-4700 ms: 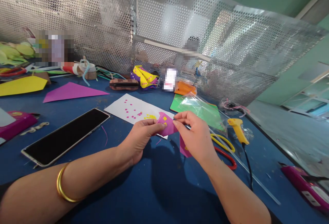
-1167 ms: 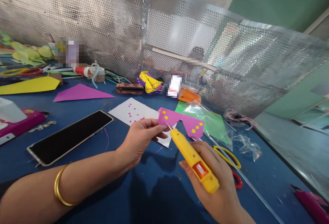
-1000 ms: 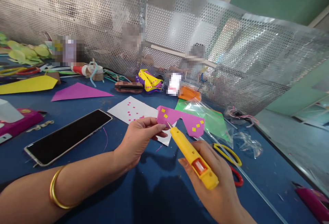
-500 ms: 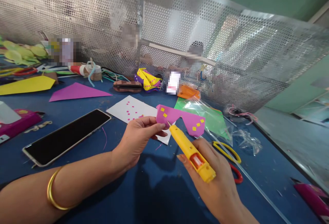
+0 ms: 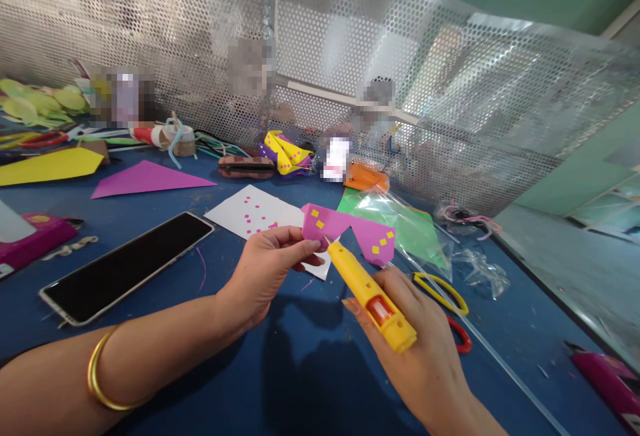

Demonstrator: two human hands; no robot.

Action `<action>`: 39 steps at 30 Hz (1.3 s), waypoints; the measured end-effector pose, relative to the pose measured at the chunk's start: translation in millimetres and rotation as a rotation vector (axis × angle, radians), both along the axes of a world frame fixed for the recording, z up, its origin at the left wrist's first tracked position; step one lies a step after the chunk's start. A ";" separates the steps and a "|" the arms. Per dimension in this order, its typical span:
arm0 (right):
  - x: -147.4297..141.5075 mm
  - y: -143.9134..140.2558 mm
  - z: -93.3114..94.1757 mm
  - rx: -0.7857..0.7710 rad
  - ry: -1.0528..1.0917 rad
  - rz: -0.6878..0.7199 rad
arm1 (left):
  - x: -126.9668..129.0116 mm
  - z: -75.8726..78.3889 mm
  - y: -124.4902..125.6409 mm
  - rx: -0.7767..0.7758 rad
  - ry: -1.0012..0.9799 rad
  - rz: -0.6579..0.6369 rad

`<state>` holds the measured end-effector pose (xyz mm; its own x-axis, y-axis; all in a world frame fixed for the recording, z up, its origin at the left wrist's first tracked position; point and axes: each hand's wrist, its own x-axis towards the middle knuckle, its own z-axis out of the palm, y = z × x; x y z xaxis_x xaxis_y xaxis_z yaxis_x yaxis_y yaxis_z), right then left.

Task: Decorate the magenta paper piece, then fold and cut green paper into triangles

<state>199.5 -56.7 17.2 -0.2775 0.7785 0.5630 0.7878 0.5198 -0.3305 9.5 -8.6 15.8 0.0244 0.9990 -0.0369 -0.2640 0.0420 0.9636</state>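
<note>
Between the thumb and fingers of my left hand (image 5: 283, 256) is the lower left edge of a pink paper cutout (image 5: 340, 226), notched in the middle and dotted with yellow squares. My right hand (image 5: 410, 329) grips a yellow hot glue gun (image 5: 367, 289), whose handle is hidden in the palm. Its nozzle tip points at the cutout's left half, close to my left thumb; whether it touches the paper I cannot tell. Below and behind the cutout lies a white sheet (image 5: 250, 209) with small pink squares on it.
Scissors (image 5: 443, 293) and a long clear stick (image 5: 505, 363) lie right of my right hand. A black-screened phone (image 5: 130, 266) is at left, near purple paper (image 5: 150, 181) and yellow paper (image 5: 50, 166). Green paper (image 5: 400, 219) under clear plastic sits behind. A perforated metal screen (image 5: 340, 56) borders the table.
Both hands, the cutout and the glue gun keep nearly the same pose. The whole view has shifted very slightly.
</note>
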 end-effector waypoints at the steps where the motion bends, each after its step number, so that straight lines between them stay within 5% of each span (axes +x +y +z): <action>1: 0.0 -0.1 0.2 0.003 -0.002 0.001 | 0.0 -0.5 0.2 0.000 0.000 0.001; 39: 0.7 -1.4 0.6 0.032 -0.019 -0.033 | 0.7 -1.5 0.1 0.009 0.006 -0.020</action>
